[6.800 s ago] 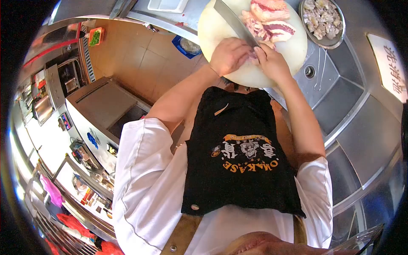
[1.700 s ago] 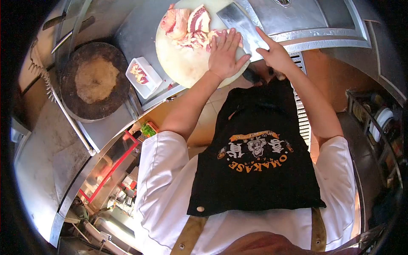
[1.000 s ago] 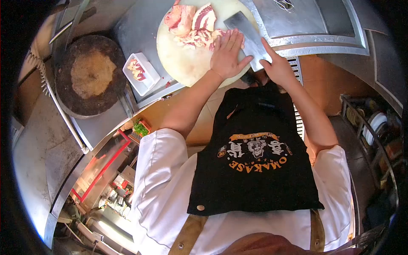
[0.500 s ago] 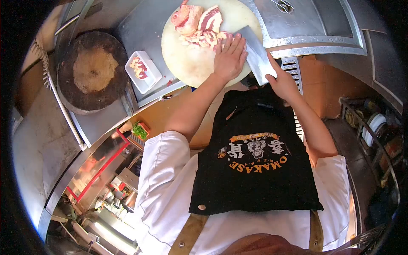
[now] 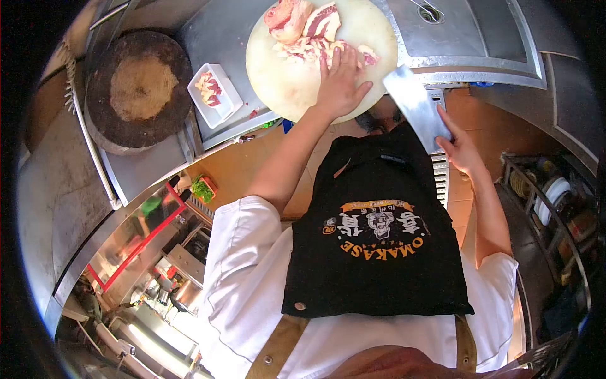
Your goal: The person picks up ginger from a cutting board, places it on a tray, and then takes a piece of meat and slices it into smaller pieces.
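My left hand (image 5: 341, 85) lies with fingers spread on the round white cutting board (image 5: 278, 95), its fingertips at the sliced meat (image 5: 303, 49). Behind the slices sit a fatty chunk of raw meat (image 5: 287, 20) and a smaller marbled piece (image 5: 322, 22). A few slices (image 5: 367, 55) lie just right of my fingers. My right hand (image 5: 462, 150) is closed around the handle of a cleaver (image 5: 416, 107). The broad blade is off the board, close to its right edge, and my fingers hide the handle.
Left of the board, a white plastic tray (image 5: 225, 108) holds several meat slices. Farther left stands a dark round wooden chopping block (image 5: 139, 126). A steel sink surface with a drain (image 5: 431, 14) is at the upper right. A rack with dishes (image 5: 549, 202) stands low on the right.
My right hand has drawn the cleaver right and down, away from my left hand and off the board. My left fingers have spread, and slices now show to their right.
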Demonstrator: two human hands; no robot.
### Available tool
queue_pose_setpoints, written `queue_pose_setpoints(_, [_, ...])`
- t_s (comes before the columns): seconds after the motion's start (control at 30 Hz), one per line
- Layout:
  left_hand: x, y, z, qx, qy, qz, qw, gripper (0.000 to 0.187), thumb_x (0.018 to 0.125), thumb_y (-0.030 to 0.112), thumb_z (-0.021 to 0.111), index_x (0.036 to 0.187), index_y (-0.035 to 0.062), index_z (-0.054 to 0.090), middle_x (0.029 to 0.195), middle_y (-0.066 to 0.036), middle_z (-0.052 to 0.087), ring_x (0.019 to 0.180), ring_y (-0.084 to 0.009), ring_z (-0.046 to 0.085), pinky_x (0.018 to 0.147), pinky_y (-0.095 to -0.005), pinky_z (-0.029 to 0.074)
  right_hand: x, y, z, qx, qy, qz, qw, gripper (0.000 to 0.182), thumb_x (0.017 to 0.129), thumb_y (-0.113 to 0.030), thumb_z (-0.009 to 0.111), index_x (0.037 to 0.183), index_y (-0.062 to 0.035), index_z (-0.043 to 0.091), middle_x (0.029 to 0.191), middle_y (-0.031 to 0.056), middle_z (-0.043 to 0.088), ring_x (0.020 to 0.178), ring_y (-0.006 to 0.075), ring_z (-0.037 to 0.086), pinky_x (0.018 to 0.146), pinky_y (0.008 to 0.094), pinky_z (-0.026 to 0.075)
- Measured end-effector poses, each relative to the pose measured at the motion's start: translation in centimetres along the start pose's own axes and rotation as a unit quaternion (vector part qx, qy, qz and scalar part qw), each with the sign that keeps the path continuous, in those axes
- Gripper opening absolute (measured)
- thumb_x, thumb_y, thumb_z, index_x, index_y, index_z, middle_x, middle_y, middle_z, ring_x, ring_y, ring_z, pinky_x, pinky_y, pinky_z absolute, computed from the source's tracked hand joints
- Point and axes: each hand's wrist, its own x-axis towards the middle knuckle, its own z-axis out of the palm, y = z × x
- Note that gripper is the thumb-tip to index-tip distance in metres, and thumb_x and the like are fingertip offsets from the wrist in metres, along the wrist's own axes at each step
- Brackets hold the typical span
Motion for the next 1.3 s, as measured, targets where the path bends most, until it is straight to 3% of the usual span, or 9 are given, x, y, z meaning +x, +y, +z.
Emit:
queue_pose_setpoints(0.07, [-0.3, 0.1, -0.9, -0.065, 0.016, -0.017, 0.998, 0.071, 0.101, 0.037, 0.057, 0.16, 0.0021, 0.038, 0.167, -0.022, 0.035, 0.157, -0.043, 0.026, 0.127, -0.0608, 0.004, 0.5, -2.1, 1.4, 0.07, 0.034, 0.033, 0.996, 0.082, 0.098, 0.004, 0.062, 0.166, -0.0311, 0.032, 0.084, -0.0012, 0.06, 0.057, 0.0047, 0.044, 0.047, 0.023, 0.039])
queue_pose_setpoints(0.43, [-1.3, -1.0, -1.1, -0.009, -0.014, 0.007, 1.0, 0.065, 0.102, 0.036, 0.058, 0.158, 0.0078, 0.043, 0.166, -0.014, 0.039, 0.157, -0.0365, 0.029, 0.127, -0.06, 0.012, 6.4, -3.7, 7.7, -0.017, 0.116, -0.056, 0.991, 0.079, 0.099, -0.007, 0.066, 0.166, -0.0298, 0.031, 0.09, 0.0063, 0.069, 0.058, 0.0098, 0.051, 0.053, 0.0292, 0.049])
queue_pose_setpoints(0.6, [-1.4, -1.6, -0.7, 0.08, -0.064, 0.053, 0.993, 0.066, 0.104, 0.045, 0.055, 0.159, 0.0119, 0.043, 0.168, -0.009, 0.037, 0.158, -0.0325, 0.025, 0.126, -0.0614, 0.013, 6.0, -5.1, 7.1, -0.087, 0.08, 0.021, 0.993, 0.079, 0.096, -0.025, 0.068, 0.165, -0.0309, 0.031, 0.12, 0.0321, 0.07, 0.109, 0.046, 0.07, 0.094, 0.0461, 0.055])
queue_pose_setpoints(0.67, [-1.6, -1.8, -0.6, 0.101, -0.07, 0.061, 0.991, 0.068, 0.104, 0.049, 0.053, 0.16, 0.0117, 0.043, 0.168, -0.009, 0.036, 0.159, -0.032, 0.024, 0.126, -0.0623, 0.012, 5.8, -5.3, 7.1, -0.117, 0.08, 0.024, 0.99, 0.08, 0.096, -0.026, 0.068, 0.165, -0.0325, 0.028, 0.114, 0.0326, 0.071, 0.104, 0.0487, 0.07, 0.093, 0.0483, 0.055])
queue_pose_setpoints(0.77, [-1.4, -1.6, -1.0, 0.065, -0.074, 0.052, 0.994, 0.069, 0.105, 0.052, 0.052, 0.16, 0.0117, 0.042, 0.168, -0.009, 0.036, 0.159, -0.0321, 0.024, 0.126, -0.0622, 0.012, 6.9, -4.3, 7.5, -0.172, 0.132, -0.079, 0.973, 0.077, 0.099, -0.019, 0.067, 0.165, -0.0316, 0.03, 0.116, 0.0269, 0.074, 0.089, 0.0402, 0.074, 0.079, 0.0433, 0.057])
queue_pose_setpoints(0.87, [-1.2, -1.7, -1.0, 0.059, -0.08, 0.053, 0.994, 0.07, 0.104, 0.054, 0.051, 0.16, 0.0116, 0.043, 0.169, -0.009, 0.035, 0.159, -0.0319, 0.023, 0.126, -0.0619, 0.011, 8.3, -7.4, 7.4, -0.184, 0.118, -0.026, 0.975, 0.078, 0.099, -0.022, 0.067, 0.166, -0.0307, 0.028, 0.116, 0.032, 0.07, 0.105, 0.0496, 0.069, 0.09, 0.047, 0.054])
queue_pose_setpoints(1.0, [-1.4, -1.7, -0.7, 0.071, -0.07, 0.055, 0.993, 0.071, 0.104, 0.056, 0.051, 0.159, 0.0114, 0.044, 0.169, -0.009, 0.036, 0.159, -0.0316, 0.023, 0.126, -0.0614, 0.011, 7.8, -8.9, 7.4, -0.221, 0.091, 0.017, 0.971, 0.081, 0.098, -0.022, 0.067, 0.167, -0.0305, 0.024, 0.111, 0.0328, 0.071, 0.099, 0.0481, 0.071, 0.086, 0.0472, 0.055])
queue_pose_setpoints(1.13, [-1.4, -1.6, -1.1, 0.074, -0.082, 0.051, 0.993, 0.074, 0.104, 0.057, 0.051, 0.16, 0.0111, 0.041, 0.17, -0.01, 0.033, 0.16, -0.032, 0.021, 0.127, -0.0612, 0.011, 4.3, -5.6, 7.8, -0.214, 0.108, -0.057, 0.969, 0.081, 0.098, -0.022, 0.067, 0.167, -0.0311, 0.025, 0.109, 0.0328, 0.071, 0.095, 0.0488, 0.071, 0.083, 0.0484, 0.055])
queue_pose_setpoints(1.3, [-1.3, -1.3, -1.2, 0.079, -0.09, 0.047, 0.992, 0.076, 0.103, 0.058, 0.052, 0.161, 0.0104, 0.04, 0.171, -0.01, 0.031, 0.16, -0.0322, 0.02, 0.127, -0.0609, 0.011, 9.6, -8.5, 7.8, -0.254, 0.101, -0.044, 0.961, 0.082, 0.098, -0.024, 0.064, 0.167, -0.0255, 0.02, 0.097, 0.0315, 0.072, 0.093, 0.0518, 0.07, 0.086, 0.0564, 0.056])
